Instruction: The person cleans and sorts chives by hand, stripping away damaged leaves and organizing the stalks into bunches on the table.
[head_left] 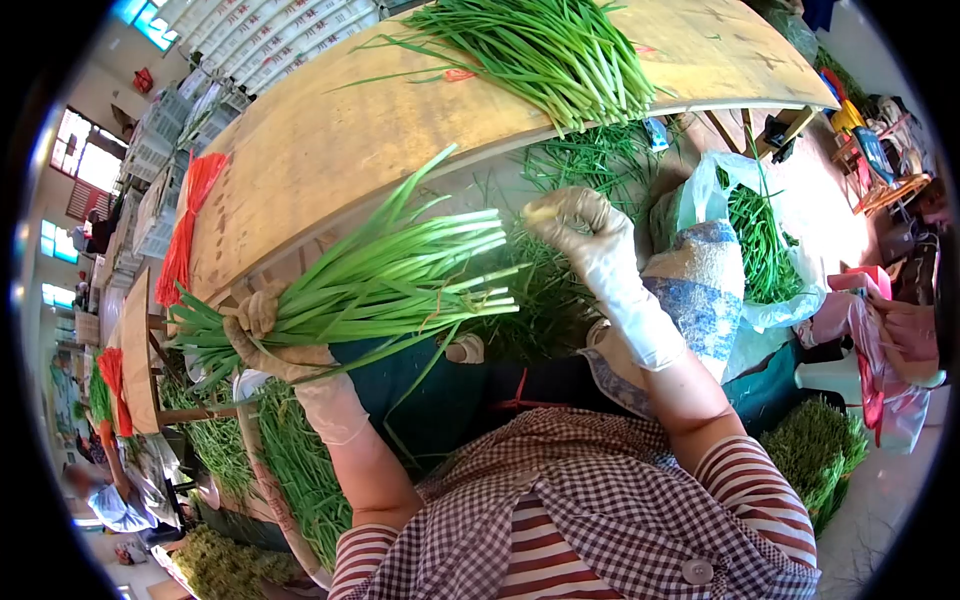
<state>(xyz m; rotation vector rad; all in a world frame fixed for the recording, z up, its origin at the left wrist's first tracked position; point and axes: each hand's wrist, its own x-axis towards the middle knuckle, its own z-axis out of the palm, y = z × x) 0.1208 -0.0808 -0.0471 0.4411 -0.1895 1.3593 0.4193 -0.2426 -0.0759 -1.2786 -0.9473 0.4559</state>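
My left hand [262, 325], in a soiled pale glove, is closed round a loose bunch of garlic chives [385, 285]. The white-green stem ends point right and the leaf tips trail left past my wrist. A few blades stick up or hang down from the bunch. My right hand [583, 225], gloved too, is raised just right of the stem ends, apart from them. Its fingers are curled into a pinch, and whatever may be between them is too small to make out. A large pile of chives [545, 60] lies on the wooden table [330, 130] ahead.
Red ties [188, 230] hang over the table's left end. On the right stands a plastic-lined sack [700, 285] of greens. Chive scraps [540, 290] cover the floor below. A basket of chives [295, 450] is at my left. Another person [120, 500] sits far left.
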